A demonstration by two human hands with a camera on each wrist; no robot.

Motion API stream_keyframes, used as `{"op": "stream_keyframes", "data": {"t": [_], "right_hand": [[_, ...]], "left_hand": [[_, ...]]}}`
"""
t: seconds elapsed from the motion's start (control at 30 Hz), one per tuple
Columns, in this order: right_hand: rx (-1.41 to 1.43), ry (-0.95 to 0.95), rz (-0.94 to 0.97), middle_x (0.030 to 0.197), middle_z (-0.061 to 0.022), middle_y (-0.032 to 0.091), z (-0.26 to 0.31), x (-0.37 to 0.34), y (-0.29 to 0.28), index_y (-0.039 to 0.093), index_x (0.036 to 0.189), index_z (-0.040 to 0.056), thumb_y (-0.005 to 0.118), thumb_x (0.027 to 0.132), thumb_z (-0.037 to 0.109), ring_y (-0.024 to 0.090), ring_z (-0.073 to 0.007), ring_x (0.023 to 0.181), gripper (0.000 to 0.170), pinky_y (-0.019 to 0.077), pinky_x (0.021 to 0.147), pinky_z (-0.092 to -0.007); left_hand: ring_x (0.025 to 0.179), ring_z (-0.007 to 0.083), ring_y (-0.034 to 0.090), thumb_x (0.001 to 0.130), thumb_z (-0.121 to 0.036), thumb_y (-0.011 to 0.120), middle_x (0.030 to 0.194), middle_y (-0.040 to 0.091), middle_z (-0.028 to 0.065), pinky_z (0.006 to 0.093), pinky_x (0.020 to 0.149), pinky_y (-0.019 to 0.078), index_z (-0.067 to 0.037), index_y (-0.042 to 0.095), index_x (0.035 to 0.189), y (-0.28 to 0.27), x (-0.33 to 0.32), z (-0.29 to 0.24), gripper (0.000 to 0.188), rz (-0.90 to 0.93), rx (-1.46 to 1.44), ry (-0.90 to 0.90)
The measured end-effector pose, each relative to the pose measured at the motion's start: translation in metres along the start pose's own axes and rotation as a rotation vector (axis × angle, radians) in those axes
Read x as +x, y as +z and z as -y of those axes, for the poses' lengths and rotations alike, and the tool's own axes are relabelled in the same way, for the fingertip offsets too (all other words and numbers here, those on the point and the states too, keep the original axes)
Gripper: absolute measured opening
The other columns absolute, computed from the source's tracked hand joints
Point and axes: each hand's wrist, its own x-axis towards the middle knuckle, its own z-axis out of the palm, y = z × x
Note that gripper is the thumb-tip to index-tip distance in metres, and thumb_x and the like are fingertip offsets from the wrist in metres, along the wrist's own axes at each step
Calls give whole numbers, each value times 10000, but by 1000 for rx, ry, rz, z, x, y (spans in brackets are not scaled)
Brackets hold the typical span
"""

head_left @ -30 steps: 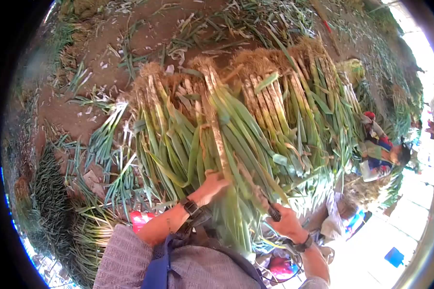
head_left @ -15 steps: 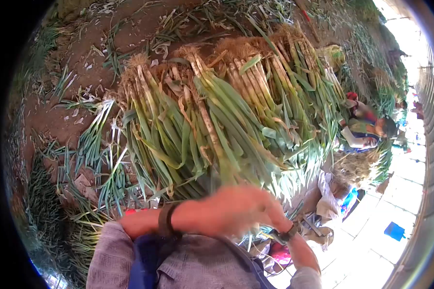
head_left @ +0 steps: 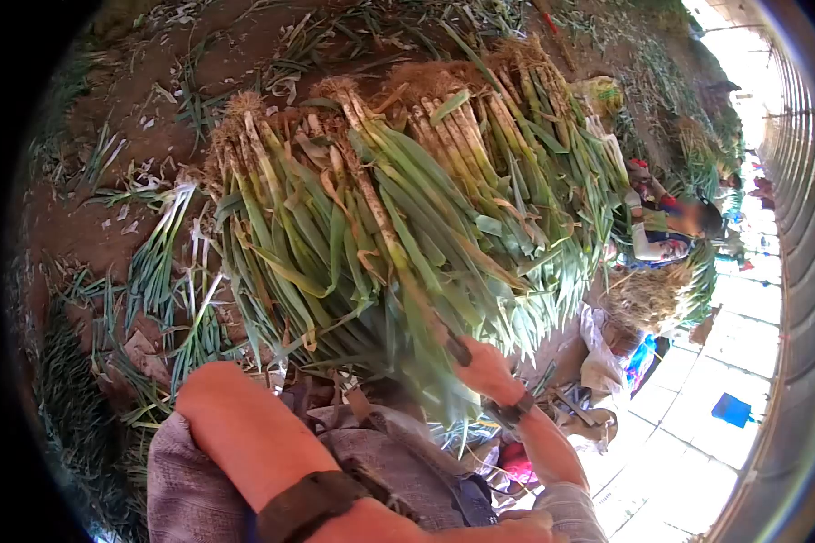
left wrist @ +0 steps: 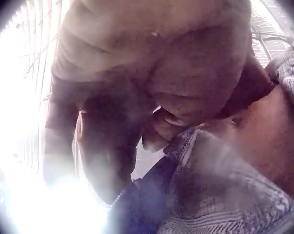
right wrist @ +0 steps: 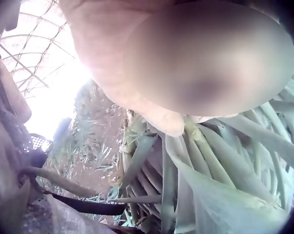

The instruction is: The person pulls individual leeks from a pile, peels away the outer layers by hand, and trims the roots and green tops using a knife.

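My right hand [head_left: 484, 369] grips the dark handle [head_left: 459, 351] of a knife-like tool whose narrow brownish blade [head_left: 436, 328] points up and left over the leek leaves [head_left: 417, 362]. In the right wrist view, that hand [right wrist: 117, 63] hangs over leaves, with its fingers largely blurred out. My left forearm crosses low in front of my body, and the left hand [head_left: 398, 525] lies at the bottom edge of the head view. Left-wrist footage shows this hand [left wrist: 137, 83] with loosely hanging fingers beside the patterned grey cloth [left wrist: 220, 185], nothing visible in them.
A wide row of leeks [head_left: 462, 208] lies ahead, roots pointing away. Thinner green onions [head_left: 158, 244] and trimmings litter the soil at left. Another person [head_left: 666, 222] sits at the right, near a root bundle [head_left: 647, 299]. Bags [head_left: 598, 353] lie at lower right.
My left hand has left the leek leaves, swung across toward the right hand, and dropped to the bottom edge. The right hand has shifted left and up with the tool.
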Motion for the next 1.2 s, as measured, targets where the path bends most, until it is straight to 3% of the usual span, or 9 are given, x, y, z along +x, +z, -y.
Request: {"op": "stream_keyframes", "data": {"t": [0.27,0.33,0.37,0.47,0.5,0.6,0.67,0.97,1.2], "right_hand": [[8,-137,-98,883,-218,668,19,70,10,620,1066,54,614,796,239,635,-425,832,327,497,720,-476],[4,-105,-22,884,-216,671,21,83,11,632,1073,54,649,783,251,644,-410,836,351,503,728,-462],[11,-111,-16,884,-216,671,23,84,12,632,1073,54,649,783,251,644,-410,836,351,503,728,-462],[279,-94,-66,877,-211,673,24,87,9,640,1092,53,696,757,249,645,-398,811,392,508,719,-446],[172,-137,-102,856,-203,671,20,87,8,638,1106,54,711,746,242,650,-381,791,413,508,706,-434],[121,-130,-93,814,-193,663,14,71,-7,635,1121,54,727,738,239,659,-346,761,435,507,685,-417],[178,-79,-44,794,-190,657,0,58,-10,634,1122,54,729,740,243,663,-329,751,437,506,676,-411],[109,-89,-35,735,-177,617,-35,36,-8,632,1079,61,720,750,221,616,-316,660,377,491,631,-397],[409,-8,-19,731,-57,606,-52,18,4,623,1153,48,765,751,208,560,-142,669,456,468,633,-328]], "left_hand": [[737,260,636,730,-194,584,750,662,64,372,666,470,14,621,928,-7,-39,3,290,-6,-13,-45],[858,312,623,843,-221,594,901,618,141,379,775,517,22,556,1039,-10,-65,55,314,276,-310,-239],[867,245,644,874,-180,582,962,647,137,362,764,520,22,590,1026,-4,-85,95,253,-61,-524,-227],[929,146,626,965,-162,518,1010,654,109,307,778,534,4,612,1092,12,-130,198,229,-366,-624,-1165],[934,179,632,982,-170,508,1016,647,112,318,788,543,13,582,1135,29,-155,234,250,-531,-595,-1203],[1009,227,621,994,-171,492,1117,611,138,353,813,564,36,531,1223,53,-198,295,311,-820,-862,-1168],[885,229,629,934,-129,484,1010,615,137,366,750,560,64,529,1209,66,-198,316,340,-1151,-603,-1189],[836,269,557,878,-70,527,995,592,137,424,648,422,31,520,1187,49,-188,381,325,-1244,-414,-1463],[886,240,562,966,-118,503,1072,578,98,441,725,472,-51,512,1234,34,-188,376,276,-1337,-893,-1299]]}}
